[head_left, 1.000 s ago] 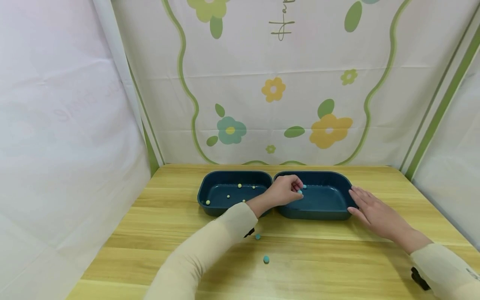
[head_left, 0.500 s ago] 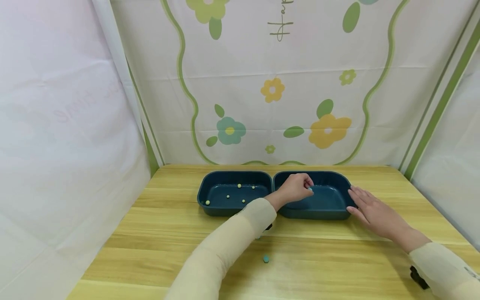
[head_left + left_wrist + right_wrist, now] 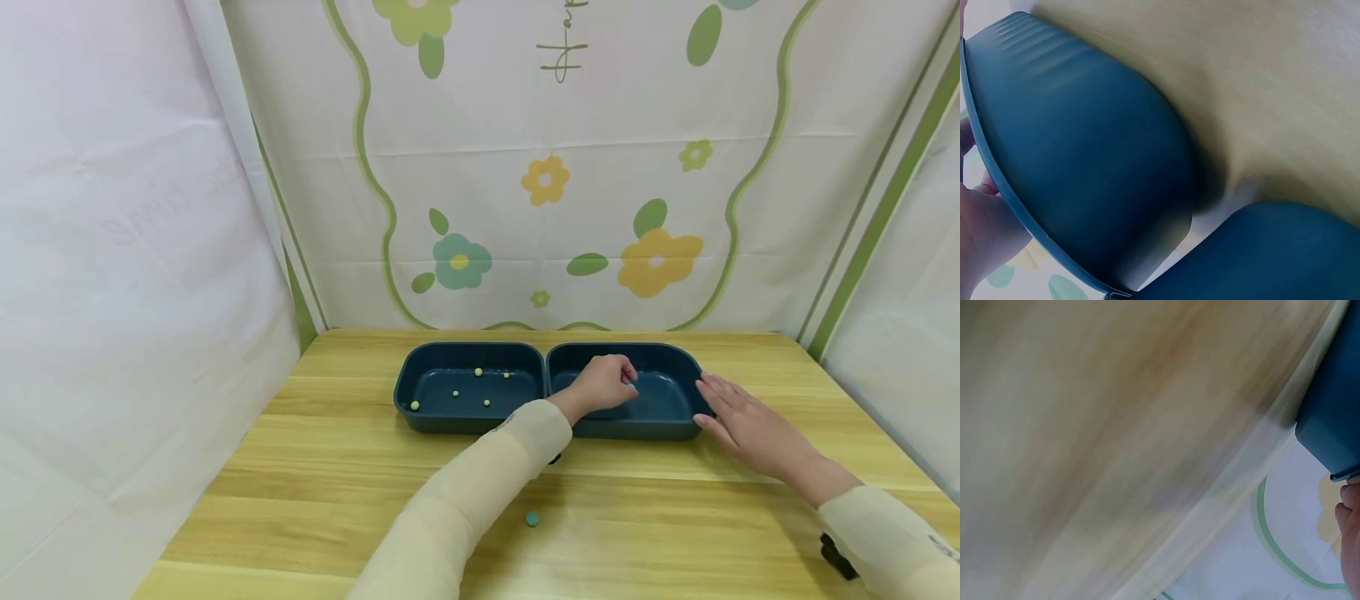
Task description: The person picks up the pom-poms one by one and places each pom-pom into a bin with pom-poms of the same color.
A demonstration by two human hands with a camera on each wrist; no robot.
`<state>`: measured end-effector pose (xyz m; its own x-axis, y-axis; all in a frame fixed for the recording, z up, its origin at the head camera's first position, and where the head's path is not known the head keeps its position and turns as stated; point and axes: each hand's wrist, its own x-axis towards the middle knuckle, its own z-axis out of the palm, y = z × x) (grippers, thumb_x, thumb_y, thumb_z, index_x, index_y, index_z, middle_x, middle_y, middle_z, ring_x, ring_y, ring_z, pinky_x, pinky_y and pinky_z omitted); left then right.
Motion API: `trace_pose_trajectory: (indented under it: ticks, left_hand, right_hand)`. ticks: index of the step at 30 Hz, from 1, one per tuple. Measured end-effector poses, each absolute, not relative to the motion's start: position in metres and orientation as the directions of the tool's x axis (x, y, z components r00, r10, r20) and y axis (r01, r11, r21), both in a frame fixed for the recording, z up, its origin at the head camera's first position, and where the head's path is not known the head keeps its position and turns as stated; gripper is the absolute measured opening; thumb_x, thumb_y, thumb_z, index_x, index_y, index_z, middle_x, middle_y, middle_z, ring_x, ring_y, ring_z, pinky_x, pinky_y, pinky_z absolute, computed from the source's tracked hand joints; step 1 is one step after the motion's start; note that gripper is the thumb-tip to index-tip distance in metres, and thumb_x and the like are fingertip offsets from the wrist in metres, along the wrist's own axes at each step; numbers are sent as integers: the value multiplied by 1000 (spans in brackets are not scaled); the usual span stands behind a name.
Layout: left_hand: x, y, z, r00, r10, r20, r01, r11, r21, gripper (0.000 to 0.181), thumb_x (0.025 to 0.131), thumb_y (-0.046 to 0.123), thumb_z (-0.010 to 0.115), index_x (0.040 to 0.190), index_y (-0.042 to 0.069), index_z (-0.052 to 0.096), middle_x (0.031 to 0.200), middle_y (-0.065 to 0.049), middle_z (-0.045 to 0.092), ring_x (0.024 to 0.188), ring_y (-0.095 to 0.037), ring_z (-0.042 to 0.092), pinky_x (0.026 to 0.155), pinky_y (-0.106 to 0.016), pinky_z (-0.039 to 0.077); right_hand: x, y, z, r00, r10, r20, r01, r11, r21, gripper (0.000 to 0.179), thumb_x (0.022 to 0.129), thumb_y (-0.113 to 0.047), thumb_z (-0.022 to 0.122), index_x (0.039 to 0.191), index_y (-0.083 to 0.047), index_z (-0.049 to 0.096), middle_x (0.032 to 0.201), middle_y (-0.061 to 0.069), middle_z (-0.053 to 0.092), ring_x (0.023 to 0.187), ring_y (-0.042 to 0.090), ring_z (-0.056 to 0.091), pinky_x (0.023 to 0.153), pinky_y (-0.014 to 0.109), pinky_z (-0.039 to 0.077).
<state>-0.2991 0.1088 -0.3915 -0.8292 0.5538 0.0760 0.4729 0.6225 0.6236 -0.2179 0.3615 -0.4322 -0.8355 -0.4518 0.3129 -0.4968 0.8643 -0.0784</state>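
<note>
My left hand (image 3: 602, 383) reaches over the near wall into the right-hand dark blue tray (image 3: 622, 429). Its thumb and fingers pinch a small blue ball (image 3: 633, 386), only partly visible at the fingertips. In the left wrist view the tray's outer wall (image 3: 1085, 125) hides most of that hand. Fingers straight, my right hand (image 3: 753, 425) rests against the tray's right end. Another small blue ball (image 3: 532, 518), slightly oval, lies on the wooden table in front of the trays.
A matching dark blue tray (image 3: 468, 423) stands right beside the first, on its left, with several small yellow balls (image 3: 478, 372) scattered inside. Behind the table (image 3: 300, 492) hangs a white cloth (image 3: 487, 192) with printed flowers; more cloth closes both sides.
My left hand has moved right within the right-hand tray, keeping the blue ball at its fingertips. The left sleeve now covers a second blue ball on the table. My right hand stays put.
</note>
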Motion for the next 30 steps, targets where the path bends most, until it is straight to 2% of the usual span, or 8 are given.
trace_pose_trajectory:
  ticks: [20,30]
  left_hand:
    - [-303,109,-393,-840,534,98,470,624,624,22,91,18,71,109,8,65,88,9,56,78,-3,51,70,-14,45]
    - [-295,98,-379,-802,584,121,509,564,650,16,90,18,72,102,12,64,88,10,57,79,-1,53,70,-12,45]
  right_hand:
    - [-219,359,-435,-833,-450,322,-495,866,-68,60,102,-32,52,141,12,40,145,33,36,134,46,34,117,33,5]
    - [-219,360,-434,-836,-447,319,-494,866,-81,60,102,-31,51,142,13,39,145,33,35,135,46,32,118,36,6]
